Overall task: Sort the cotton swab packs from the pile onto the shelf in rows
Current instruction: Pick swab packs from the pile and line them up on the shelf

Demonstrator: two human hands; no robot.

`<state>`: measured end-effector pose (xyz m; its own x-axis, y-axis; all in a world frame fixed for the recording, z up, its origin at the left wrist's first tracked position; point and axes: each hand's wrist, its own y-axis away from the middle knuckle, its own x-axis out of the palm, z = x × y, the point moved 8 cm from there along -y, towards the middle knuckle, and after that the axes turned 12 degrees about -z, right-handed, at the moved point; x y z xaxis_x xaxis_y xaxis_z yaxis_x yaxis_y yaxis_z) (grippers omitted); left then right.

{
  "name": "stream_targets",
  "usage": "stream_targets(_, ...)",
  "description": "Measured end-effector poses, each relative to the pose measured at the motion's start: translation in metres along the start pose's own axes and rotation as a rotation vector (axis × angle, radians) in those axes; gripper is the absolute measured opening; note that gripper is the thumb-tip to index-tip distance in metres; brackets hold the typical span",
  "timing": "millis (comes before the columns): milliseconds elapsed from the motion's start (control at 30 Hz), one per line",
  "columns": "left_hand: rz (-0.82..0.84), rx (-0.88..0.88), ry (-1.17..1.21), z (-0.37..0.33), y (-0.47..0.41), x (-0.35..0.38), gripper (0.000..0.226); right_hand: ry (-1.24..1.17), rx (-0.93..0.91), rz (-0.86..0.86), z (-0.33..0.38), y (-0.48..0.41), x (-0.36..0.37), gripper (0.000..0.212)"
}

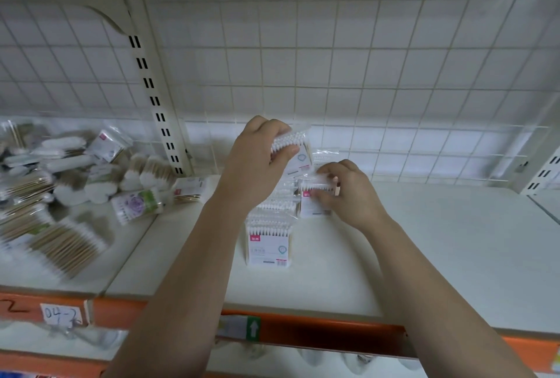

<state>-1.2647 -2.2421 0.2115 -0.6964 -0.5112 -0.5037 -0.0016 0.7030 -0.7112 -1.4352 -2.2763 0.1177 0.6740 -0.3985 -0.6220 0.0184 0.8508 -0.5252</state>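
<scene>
Swab packs are laid in a row (268,241) on the white shelf (439,241). One raised pack (300,153) is clasped in the left grip (257,162) above the row's far end; a second pack (313,199) is pinched by the right grip (351,196) just beside it. The pile (66,184) is seen at the left.

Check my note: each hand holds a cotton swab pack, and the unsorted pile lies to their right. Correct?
Not quite. The head view shows the unsorted pile to their left; the left hand and right hand each hold one.
</scene>
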Motion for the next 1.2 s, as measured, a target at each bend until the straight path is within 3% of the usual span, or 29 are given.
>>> stream_targets(333, 0.145, 0.053, 0.047, -0.026, 0.013, 0.040, 0.026, 0.005, 0.125, -0.122, -0.033, 0.009, -0.045, 0.024)
stream_targets(733, 0.457, 0.022, -0.272, -0.002, 0.042, 0.090, 0.034, 0.026, 0.203, -0.108, -0.059, 0.026, -0.056, 0.019)
stream_targets(1200, 0.509, 0.085, -0.362, -0.007, 0.020, 0.111, 0.032, 0.030, 0.222, -0.088, -0.065, 0.021, -0.050, 0.019)
